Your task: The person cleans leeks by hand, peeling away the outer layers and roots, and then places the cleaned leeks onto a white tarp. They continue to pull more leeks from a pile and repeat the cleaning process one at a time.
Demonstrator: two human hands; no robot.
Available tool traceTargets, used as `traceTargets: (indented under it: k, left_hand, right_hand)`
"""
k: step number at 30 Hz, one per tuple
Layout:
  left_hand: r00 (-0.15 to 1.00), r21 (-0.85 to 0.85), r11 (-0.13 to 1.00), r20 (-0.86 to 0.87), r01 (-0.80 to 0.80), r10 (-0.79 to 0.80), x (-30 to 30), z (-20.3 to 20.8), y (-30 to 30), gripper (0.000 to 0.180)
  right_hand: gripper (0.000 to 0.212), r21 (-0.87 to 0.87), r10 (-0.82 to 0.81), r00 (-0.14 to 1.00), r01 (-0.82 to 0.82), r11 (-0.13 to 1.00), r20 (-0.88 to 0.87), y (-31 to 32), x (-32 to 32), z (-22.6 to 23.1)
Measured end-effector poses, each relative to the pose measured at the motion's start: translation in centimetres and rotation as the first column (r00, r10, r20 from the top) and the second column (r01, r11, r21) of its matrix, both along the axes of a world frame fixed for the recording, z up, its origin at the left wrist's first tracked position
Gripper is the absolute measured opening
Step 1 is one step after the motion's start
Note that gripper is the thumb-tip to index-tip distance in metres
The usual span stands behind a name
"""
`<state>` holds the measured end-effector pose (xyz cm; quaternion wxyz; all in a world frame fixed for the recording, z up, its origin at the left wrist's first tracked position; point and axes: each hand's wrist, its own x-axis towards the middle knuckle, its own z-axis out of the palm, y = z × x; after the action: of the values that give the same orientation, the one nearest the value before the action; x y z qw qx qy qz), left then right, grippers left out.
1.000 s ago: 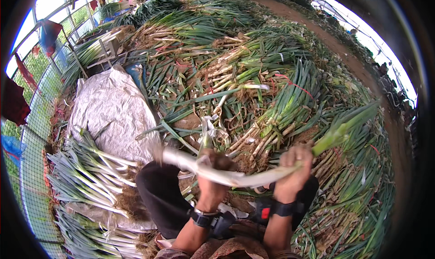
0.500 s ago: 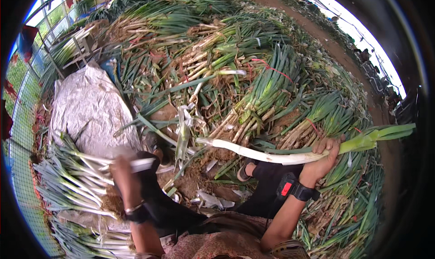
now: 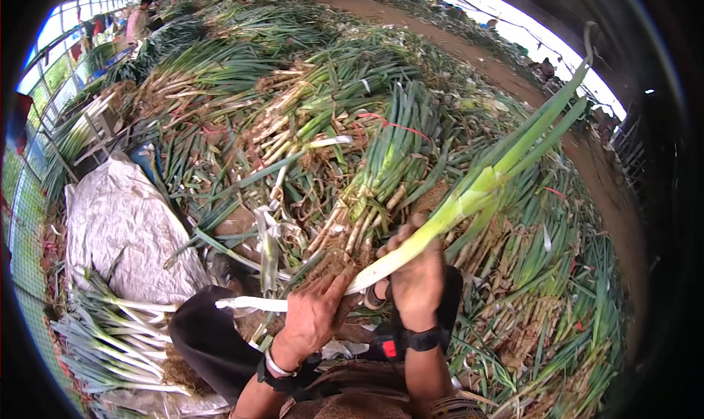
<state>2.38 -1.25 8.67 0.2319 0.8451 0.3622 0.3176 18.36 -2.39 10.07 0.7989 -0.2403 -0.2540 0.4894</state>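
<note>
Left hand (image 3: 317, 310), shifted since the earlier frame from beside the left-hand pile to the middle of the lap; leek (image 3: 463, 201) swung from nearly level to a slant, leafy end now raised to the right.

Leek, held: one; in front of the body, root end low at left above the knee, white shaft running through the left hand and across the right hand (image 3: 419, 283); left hand closed round the shaft, fingers over the top; right hand half curled behind the paler green part, fingers partly hidden, firmness of its grip not to be told.

Handling, as judged: light but long; shaft firm with some bend, leaves limp and whippy; peeled white surface likely slick, outer layers liable to split or bruise; best held round the thick white shaft, with a second support just under the leaf fork.

Counts: hands, two; dark wristbands (image 3: 425, 338), one to each wrist; pale bangle (image 3: 277, 366), one, left wrist; whitish sheet (image 3: 128, 232), one large, at left; white-stemmed leeks (image 3: 121, 345) on the left, roughly a dozen, overlapping, exact number uncertain; red-tied bundle (image 3: 400, 144) ahead, one; seated person (image 3: 138, 24) in the far left background, one.
</note>
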Motion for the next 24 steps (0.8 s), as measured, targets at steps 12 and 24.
traceTargets:
  k: [12, 24]
  left_hand:
    - [0.914, 0.286, 0.929, -0.26, -0.236, 0.313, -7.2, 4.9, -3.3, 0.044]
    - [0.926, 0.47, 0.848, -0.146, -0.244, 0.348, -9.0, 5.2, -2.1, 0.052]
  right_hand:
    - [0.045, -0.277, -0.304, 0.871, 0.424, 0.862, 0.386, 2.6, 1.7, -0.9]
    - [0.019, -0.349, 0.304, 0.697, -0.081, 0.933, 0.649, 0.9, -2.6, -1.1]
